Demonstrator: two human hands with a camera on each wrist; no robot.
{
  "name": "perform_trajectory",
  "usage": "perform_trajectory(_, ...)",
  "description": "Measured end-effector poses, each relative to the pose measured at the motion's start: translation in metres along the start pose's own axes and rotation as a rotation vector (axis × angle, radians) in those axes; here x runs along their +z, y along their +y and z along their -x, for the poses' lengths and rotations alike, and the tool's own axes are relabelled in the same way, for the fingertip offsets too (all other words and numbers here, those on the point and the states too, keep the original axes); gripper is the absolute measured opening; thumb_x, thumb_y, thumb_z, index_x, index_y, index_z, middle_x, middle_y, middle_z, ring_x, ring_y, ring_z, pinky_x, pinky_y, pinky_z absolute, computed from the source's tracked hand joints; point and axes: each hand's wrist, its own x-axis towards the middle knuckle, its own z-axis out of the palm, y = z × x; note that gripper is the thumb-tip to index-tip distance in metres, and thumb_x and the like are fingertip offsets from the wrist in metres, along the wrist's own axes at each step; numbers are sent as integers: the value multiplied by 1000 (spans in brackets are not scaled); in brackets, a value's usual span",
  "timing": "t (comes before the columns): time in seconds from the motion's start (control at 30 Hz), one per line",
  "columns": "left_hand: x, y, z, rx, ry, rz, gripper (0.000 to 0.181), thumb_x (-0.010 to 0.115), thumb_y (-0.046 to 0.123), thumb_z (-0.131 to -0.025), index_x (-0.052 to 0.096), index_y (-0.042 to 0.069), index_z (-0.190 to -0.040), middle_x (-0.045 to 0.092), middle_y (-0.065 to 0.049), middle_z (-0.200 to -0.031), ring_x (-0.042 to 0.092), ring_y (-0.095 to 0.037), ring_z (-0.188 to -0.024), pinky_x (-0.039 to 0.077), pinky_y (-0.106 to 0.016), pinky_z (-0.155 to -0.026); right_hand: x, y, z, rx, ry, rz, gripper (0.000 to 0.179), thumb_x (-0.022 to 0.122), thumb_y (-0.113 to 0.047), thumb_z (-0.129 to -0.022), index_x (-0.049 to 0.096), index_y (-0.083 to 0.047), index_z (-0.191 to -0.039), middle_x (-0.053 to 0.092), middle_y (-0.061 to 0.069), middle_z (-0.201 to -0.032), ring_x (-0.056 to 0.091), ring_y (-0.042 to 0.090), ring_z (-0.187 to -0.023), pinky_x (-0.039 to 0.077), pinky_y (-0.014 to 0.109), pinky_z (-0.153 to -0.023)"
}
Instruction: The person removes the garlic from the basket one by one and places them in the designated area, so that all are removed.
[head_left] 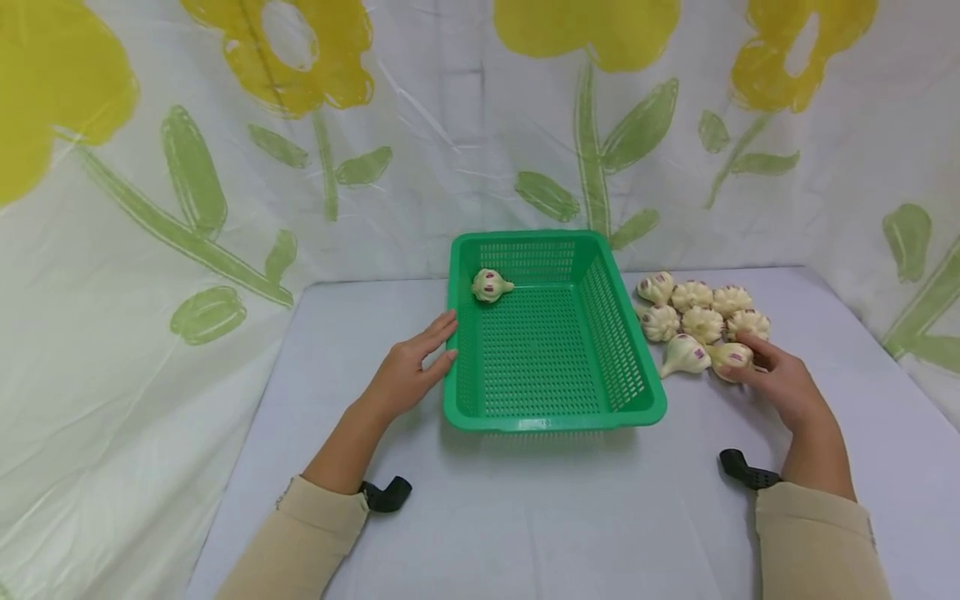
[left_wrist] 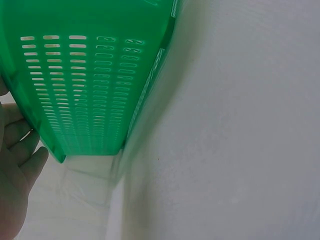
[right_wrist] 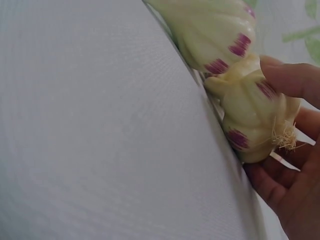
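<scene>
A green plastic basket (head_left: 555, 423) with slotted walls stands mid-table, with one garlic bulb (head_left: 490, 286) inside at its back left. My left hand (head_left: 408, 367) touches the basket's left rim with fairly straight fingers; in the left wrist view its fingers (left_wrist: 35, 165) lie along that rim. To the right of the basket, my right hand (head_left: 783, 383) holds a garlic bulb (right_wrist: 250, 115) with purple marks and a tuft of roots, thumb on one side and fingers on the other. Another garlic bulb (head_left: 685, 355) lies against it, its stem pointing toward the basket.
Several more garlic bulbs (head_left: 702, 323) sit in rows behind the held one, close to the basket's right wall. A white cloth covers the table (head_left: 600, 517). Behind it hangs a white curtain (head_left: 435, 167) printed with yellow flowers.
</scene>
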Motion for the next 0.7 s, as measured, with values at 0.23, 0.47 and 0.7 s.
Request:
perform_trajectory(0.23,0,0,0,12,11,-5,50,55,23,-102,44,6,-148,37,-3,-157,39,-21,-142,39,-43,-113,-1,0,2,25,25,-13,89,67,-53,-89,19,-23,-159,21,28,-158,25,46,-139,37,58,-99)
perform_trajectory(0.47,1,0,-1,6,8,1,50,54,24,-102,44,6,-148,36,-1,-157,38,-19,-143,39,-42,-113,-1,1,4,33,42,-64,86,70,-51,-87,25,-30,-157,23,27,-157,22,46,-141,32,63,-104)
perform_trajectory(0.7,0,0,0,1,4,2,50,54,24,-102,44,8,-148,36,0,-158,38,-19,-143,39,-42,-113,1,1,3,26,52,-59,83,70,-51,-88,28,-29,-156,28,22,-154,25,41,-138,36,53,-98)
